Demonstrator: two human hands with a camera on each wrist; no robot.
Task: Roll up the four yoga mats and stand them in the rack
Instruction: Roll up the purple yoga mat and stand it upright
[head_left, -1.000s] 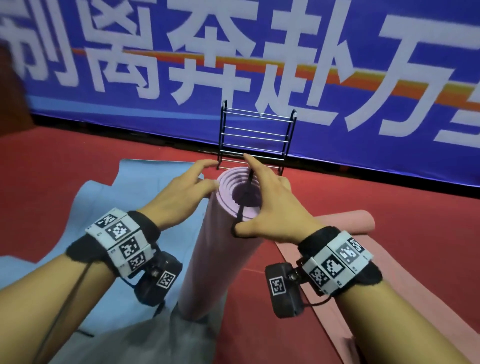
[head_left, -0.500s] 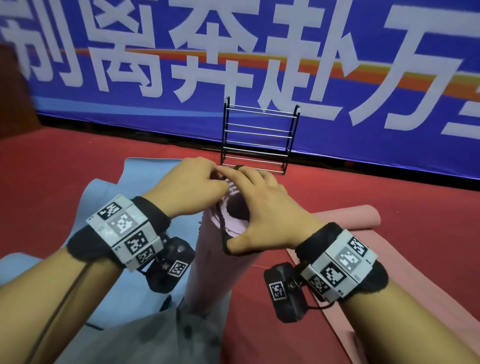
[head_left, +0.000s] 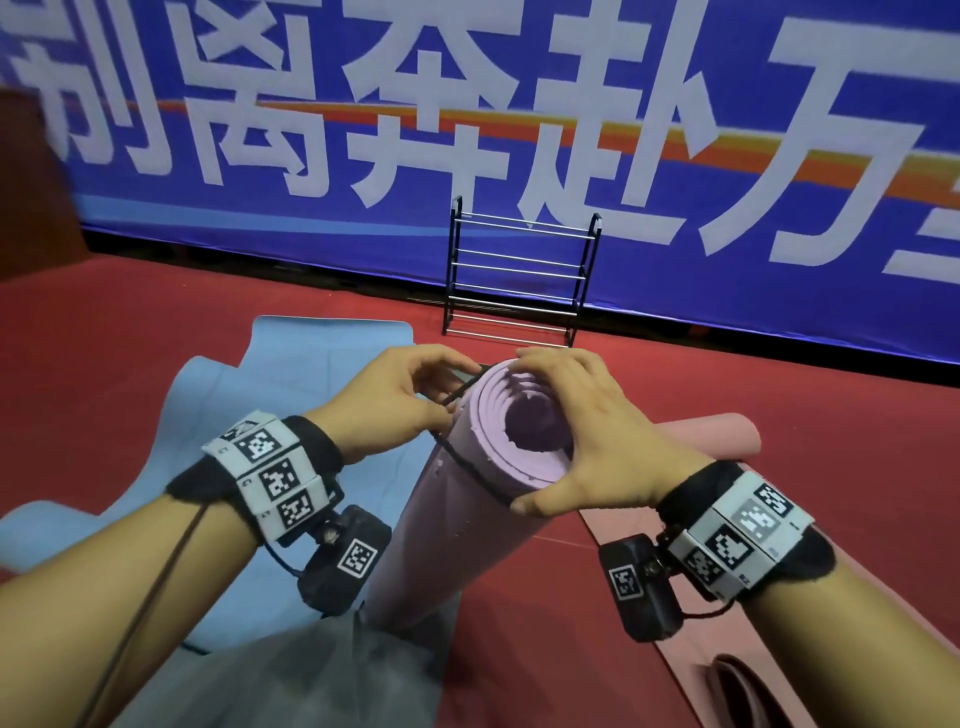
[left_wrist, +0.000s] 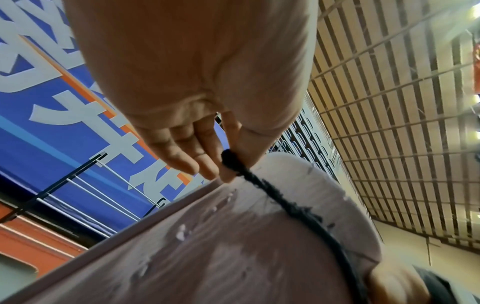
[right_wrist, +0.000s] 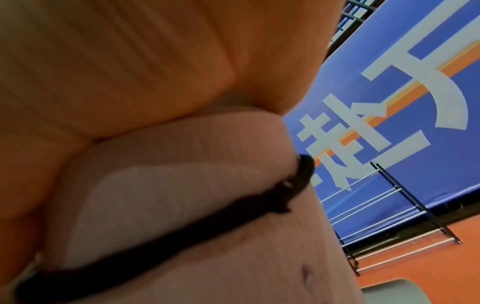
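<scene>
Purple rolled mat (head_left: 447, 519) stands on end on the red floor (head_left: 130, 338), leaning toward the camera, top end spiral open to view. Black elastic band (head_left: 470, 470) loops around the roll just below its top rim.

Left hand (head_left: 400, 405) pinches the band at the roll's left upper side; in the left wrist view the band (left_wrist: 293, 207) runs from the pinch between thumb and fingers (left_wrist: 205, 156) down across the mat surface (left_wrist: 207, 257). Right hand (head_left: 582, 431) curls over the top right rim of the roll, fingertips on the far edge, thumb pressed on the band at the near side. Right wrist view is blurred: band (right_wrist: 182, 242) across the mat (right_wrist: 233, 277), palm close above.

Black wire rack (head_left: 519, 280) stands at the far edge of the floor against the blue banner (head_left: 727, 260), no mats in it. Blue mat (head_left: 234, 426) lies flat, unrolled, left of the purple roll. Pink mat (head_left: 717, 441) lies to the right, far end partly rolled, the rest flat toward the near right corner of the floor. Another dark pink roll end (head_left: 743, 691) shows at the near right edge; can't tell more. Grey cloth (head_left: 291, 675) is at the bottom centre, touching the base of the roll.
</scene>
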